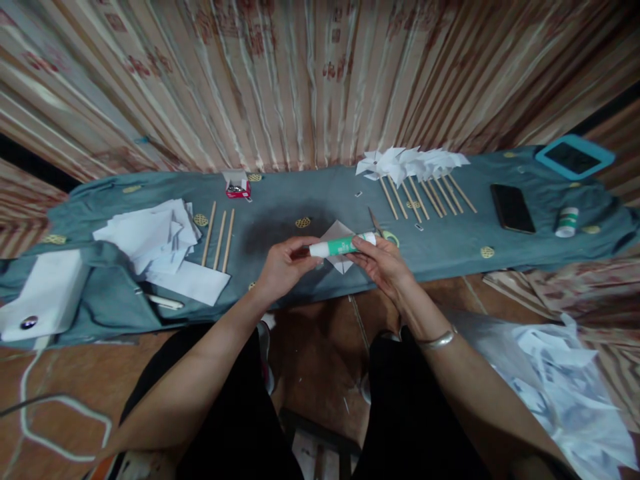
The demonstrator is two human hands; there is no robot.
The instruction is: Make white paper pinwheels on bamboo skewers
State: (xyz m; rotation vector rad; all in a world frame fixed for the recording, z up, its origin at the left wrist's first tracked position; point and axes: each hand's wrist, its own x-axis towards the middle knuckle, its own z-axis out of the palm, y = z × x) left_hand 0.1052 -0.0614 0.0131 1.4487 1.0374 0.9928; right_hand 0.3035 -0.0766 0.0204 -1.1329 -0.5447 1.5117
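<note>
A white and green glue stick [341,246] is held level between my two hands above the table's front edge. My left hand [285,267] pinches its left white end, and my right hand [381,261] grips it near the right end. Behind and below the glue stick, a square of white paper [337,230] lies on the cloth with one corner toward me, partly hidden. Scissors with a light green handle [390,237] rest just beyond my right hand.
Paper pinwheels on sticks [400,163] lie at the back right, near a phone [513,208] and another glue stick [567,222]. To the left are loose sticks [217,240], white papers [150,233], a small red box [238,187] and a white device [45,293].
</note>
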